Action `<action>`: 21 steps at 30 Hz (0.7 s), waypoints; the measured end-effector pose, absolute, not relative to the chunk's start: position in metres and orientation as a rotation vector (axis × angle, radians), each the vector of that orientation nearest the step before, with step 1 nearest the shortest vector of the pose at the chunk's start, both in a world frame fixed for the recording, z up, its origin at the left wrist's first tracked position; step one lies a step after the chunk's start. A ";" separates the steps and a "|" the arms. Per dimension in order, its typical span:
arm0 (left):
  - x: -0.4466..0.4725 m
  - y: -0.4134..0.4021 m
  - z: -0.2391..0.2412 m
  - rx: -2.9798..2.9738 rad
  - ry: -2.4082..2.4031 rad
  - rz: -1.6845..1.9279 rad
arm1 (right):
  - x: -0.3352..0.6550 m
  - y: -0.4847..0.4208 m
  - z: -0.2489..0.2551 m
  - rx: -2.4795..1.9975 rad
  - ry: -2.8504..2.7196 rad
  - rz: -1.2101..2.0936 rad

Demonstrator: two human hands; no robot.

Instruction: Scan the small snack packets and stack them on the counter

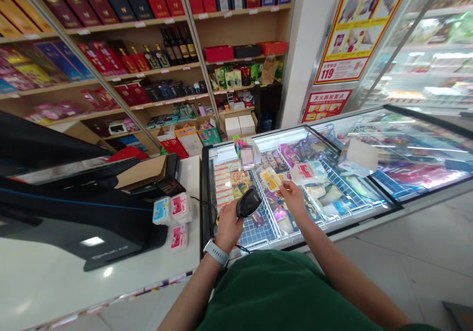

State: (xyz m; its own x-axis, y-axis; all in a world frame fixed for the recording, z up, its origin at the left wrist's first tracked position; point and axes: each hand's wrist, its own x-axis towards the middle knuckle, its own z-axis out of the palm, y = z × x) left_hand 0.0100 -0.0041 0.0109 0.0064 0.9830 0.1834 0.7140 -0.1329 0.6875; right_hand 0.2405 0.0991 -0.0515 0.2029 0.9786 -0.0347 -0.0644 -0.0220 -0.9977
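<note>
My left hand (228, 226), with a grey watch on its wrist, is wrapped round the handle of a black barcode scanner (249, 203). The scanner's head points up and to the right, over the chest freezer's glass top. Between thumb and fingers, my right hand (292, 198) pinches a small pack with a yellow and white label (271, 179), held apart from the scanner. Just beyond that hand, clear packs with red and blue labels (306, 172) sit on the glass. Several similar clear tubs (180, 207) stand on the white counter to the left.
The chest freezer (258, 245) holds frozen packages in wire baskets. An open white box (358, 157) and a pale blurred-out item (247, 157) rest on its glass. A black checkout terminal (74, 222) stands on the counter (144, 281). Shelves (155, 70) of boxes and bottles line the back.
</note>
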 end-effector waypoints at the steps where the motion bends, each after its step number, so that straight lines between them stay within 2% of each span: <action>1: 0.010 -0.004 0.011 1.891 1.743 0.904 | 0.241 0.099 -0.052 -1.276 -0.997 1.103; 21: 0.011 -0.006 0.011 1.896 1.762 0.852 | 0.243 0.098 -0.055 -1.304 -1.011 1.105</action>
